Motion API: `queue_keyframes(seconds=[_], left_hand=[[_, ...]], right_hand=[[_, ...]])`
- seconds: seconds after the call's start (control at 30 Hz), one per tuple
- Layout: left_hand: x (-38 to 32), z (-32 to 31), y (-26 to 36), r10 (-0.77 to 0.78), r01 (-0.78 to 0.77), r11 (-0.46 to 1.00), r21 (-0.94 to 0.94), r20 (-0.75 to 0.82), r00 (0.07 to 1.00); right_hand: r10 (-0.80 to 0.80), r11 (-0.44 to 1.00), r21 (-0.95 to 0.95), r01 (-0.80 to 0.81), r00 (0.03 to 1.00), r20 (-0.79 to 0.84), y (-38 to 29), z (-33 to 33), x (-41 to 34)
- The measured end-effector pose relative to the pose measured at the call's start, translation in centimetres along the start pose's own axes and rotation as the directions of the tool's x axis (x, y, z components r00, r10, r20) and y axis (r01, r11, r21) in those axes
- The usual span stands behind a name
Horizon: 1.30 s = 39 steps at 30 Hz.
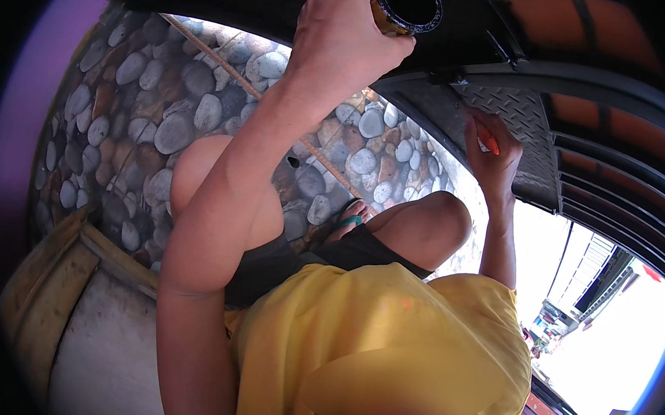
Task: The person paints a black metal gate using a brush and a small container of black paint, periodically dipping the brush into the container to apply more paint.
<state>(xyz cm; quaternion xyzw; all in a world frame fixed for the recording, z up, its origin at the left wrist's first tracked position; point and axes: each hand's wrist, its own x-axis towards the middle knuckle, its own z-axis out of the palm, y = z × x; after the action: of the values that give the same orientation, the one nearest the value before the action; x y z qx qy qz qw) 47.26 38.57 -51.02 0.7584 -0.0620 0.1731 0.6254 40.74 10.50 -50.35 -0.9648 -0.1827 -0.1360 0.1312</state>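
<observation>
My left hand (pixel 343 40) grips a round can (pixel 392 25) at the top of the view. The can's rim is smeared black, and its inside looks dark. Off to the right, my right hand (pixel 499 156) is closed around a red-orange handle (pixel 488 138), seemingly a paintbrush. Its far end is too dark to make out against the metal. Right beside that hand is a dark diamond-plate metal panel (pixel 517 122), set in a black metal frame (pixel 591 78).
Pebble-patterned flooring (pixel 186 102) spreads below my bent knees. A thin rod or rope (pixel 330 168) crosses it near my sandalled foot (pixel 355 215). Orange-brown panels (pixel 619 29) sit behind the frame's bars. A wooden edge (pixel 118 258) and pale surface (pixel 108 343) lie lower left.
</observation>
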Motion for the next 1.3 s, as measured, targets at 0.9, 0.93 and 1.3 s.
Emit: queue_keyframes(seconds=[0.9, 0.93, 1.3], left_hand=[[-0.5, 1.2, -1.4, 0.003, -0.011, 0.998, 0.057, 0.150, 0.989], [-0.5, 1.3, -1.3, 0.002, -0.012, 0.998, 0.059, 0.157, 0.988], [-0.8, 2.0, -1.8, 0.001, -0.014, 0.995, 0.096, 0.138, 0.990]], right_hand=[[-0.153, 0.986, 0.075, 0.149, 0.987, 0.053, 4.2, 0.0, -2.2], [-0.150, 0.987, 0.069, 0.147, 0.988, 0.047, 4.3, -0.6, -2.1], [-0.166, 0.984, -0.060, 0.171, 0.984, 0.071, 2.2, -1.6, -2.6]])
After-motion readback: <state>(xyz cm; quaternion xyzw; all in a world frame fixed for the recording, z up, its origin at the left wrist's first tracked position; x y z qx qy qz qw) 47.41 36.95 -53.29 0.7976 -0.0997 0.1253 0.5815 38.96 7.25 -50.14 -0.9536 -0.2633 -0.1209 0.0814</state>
